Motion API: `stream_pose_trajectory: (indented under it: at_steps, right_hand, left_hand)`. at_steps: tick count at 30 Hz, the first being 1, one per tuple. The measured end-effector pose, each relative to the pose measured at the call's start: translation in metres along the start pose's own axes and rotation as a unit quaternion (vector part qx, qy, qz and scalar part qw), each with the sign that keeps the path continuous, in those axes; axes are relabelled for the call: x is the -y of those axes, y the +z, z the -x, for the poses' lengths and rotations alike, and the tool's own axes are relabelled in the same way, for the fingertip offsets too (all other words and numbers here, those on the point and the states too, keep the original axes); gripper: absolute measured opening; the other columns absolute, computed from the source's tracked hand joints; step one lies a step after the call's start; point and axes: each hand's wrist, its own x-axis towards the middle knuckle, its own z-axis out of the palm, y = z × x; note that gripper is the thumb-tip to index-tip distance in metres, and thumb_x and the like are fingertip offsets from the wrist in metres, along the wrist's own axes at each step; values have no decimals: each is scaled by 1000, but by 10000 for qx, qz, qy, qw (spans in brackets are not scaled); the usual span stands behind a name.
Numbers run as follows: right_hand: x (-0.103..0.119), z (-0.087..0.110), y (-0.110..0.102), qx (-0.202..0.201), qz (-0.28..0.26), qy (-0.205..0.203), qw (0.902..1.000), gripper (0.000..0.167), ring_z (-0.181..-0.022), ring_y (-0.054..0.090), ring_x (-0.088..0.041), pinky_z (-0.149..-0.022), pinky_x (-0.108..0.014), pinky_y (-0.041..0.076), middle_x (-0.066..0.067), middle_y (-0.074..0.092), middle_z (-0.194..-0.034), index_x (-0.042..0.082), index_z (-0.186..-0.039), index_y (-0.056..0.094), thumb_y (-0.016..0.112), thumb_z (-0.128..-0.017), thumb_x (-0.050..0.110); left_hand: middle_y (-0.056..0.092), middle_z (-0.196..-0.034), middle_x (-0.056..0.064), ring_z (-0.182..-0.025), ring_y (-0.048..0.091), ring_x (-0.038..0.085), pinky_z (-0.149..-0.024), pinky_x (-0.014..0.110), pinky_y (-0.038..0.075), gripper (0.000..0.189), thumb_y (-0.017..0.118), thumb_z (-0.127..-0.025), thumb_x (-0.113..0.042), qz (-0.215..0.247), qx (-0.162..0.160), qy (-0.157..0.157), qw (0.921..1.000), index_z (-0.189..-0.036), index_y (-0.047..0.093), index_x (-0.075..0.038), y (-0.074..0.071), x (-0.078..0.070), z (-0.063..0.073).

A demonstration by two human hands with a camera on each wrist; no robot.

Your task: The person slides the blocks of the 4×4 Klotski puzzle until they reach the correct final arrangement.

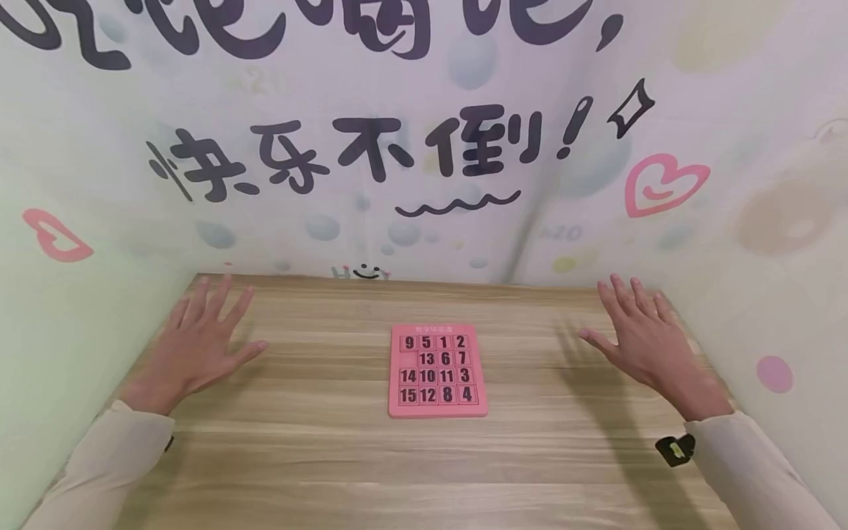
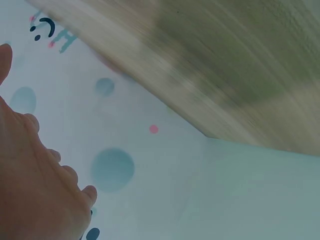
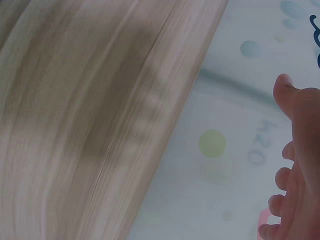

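A pink sliding number puzzle (image 1: pixel 438 410) lies flat on the wooden table in the head view. Its tiles read 9 5 1 2, then a gap with 13 6 7, then 14 10 11 3, and 15 12 8 4. To its left, my left hand (image 1: pixel 204 344) is held with fingers spread, apart from the puzzle. On the other side my right hand (image 1: pixel 645 340) has its fingers spread too, holding nothing. Both wrist views show the left hand (image 2: pixel 37 175) and the right hand (image 3: pixel 302 150) without any object in them.
The wooden table (image 1: pixel 318 456) meets a printed cloth wall (image 1: pixel 371 221) with dark lettering at the back. Side walls stand close at the left (image 1: pixel 40 353) and right (image 1: pixel 775 309). A black band with a small device (image 1: pixel 676 449) sits at the right wrist.
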Motion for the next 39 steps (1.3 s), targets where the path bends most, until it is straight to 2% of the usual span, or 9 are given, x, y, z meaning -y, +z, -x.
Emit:
stream_pose_trajectory:
  at_steps: [10,16,19,26,33,39]
  right_hand:
    - [3,5,2,6,-92,36,10000,92,-148,11,-50,-118,-66,5,-28,15,-162,2,-158,15,57,-95,55]
    - [2,8,2,93,-190,104,9997,91,-148,10,-50,-116,-68,11,-26,13,-163,3,-158,14,54,-96,56]
    - [3,8,5,137,-224,71,9996,90,-147,12,-52,-114,-69,15,-27,14,-163,2,-158,14,52,-97,56]
    - [19,3,9,302,-393,43,9988,88,-147,13,-51,-111,-71,20,-29,17,-161,0,-157,15,49,-98,56]
    - [36,-4,8,459,-585,29,9972,86,-148,10,-50,-113,-69,18,-28,14,-162,-2,-157,15,46,-100,55]
    - [47,-6,12,873,-819,46,9928,85,-150,5,-47,-117,-66,12,-25,9,-164,0,-158,10,43,-102,54]
  left_hand:
    - [16,-161,29,-148,4,52,-116,69,8,85,54,-93,-57,207,231,-36,9995,-155,30,-4,4,-2,0]
    - [13,-163,27,-148,5,53,-113,72,15,85,52,-95,-57,428,533,-83,9976,-156,28,-3,9,-9,-3]
    - [17,-161,29,-147,8,53,-112,72,19,85,52,-95,-56,525,635,-65,9966,-156,27,-3,9,-13,-4]
    - [23,-158,32,-146,15,53,-115,67,19,87,51,-96,-56,785,1028,47,9916,-156,23,1,4,-27,-10]
    - [22,-158,33,-145,19,54,-116,65,20,90,53,-97,-51,938,1002,157,9904,-152,20,13,-2,-39,-24]
    - [16,-161,29,-147,17,49,-117,64,19,91,47,-99,-55,1210,1257,179,9845,-154,15,11,2,-59,-29]
